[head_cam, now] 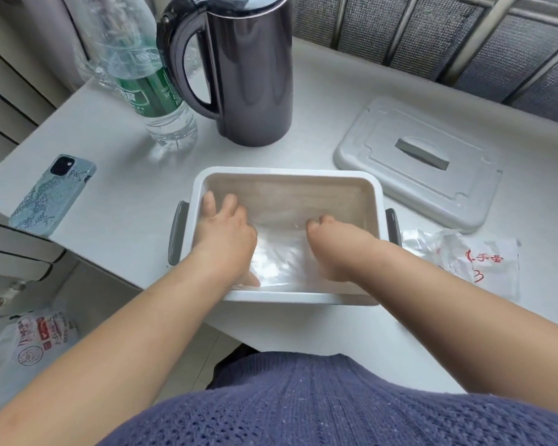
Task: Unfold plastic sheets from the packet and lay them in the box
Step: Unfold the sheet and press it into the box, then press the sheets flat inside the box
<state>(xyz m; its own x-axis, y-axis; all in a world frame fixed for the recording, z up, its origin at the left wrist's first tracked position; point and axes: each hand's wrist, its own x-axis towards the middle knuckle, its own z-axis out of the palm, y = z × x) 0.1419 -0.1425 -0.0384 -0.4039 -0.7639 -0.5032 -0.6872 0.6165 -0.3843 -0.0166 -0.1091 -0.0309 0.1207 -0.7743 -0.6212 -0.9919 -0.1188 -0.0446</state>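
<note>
On the worktop point(126, 194), a phone point(50, 196) lies far left, with a bottle point(155, 91) and jug point(252, 75) behind. The box point(376, 191) sits centre, and the sheet point(281, 252) lies inside on its floor. The left hand point(226, 230) presses it, grip open, fingers spread. The right hand point(327, 239) rests on it with fingers curled; its grip state cannot be told. The lid point(400, 162) and packet point(474, 262) lie right.

White table point(319, 98) w/ meshed window point(384, 27) behind, daylit.
</note>
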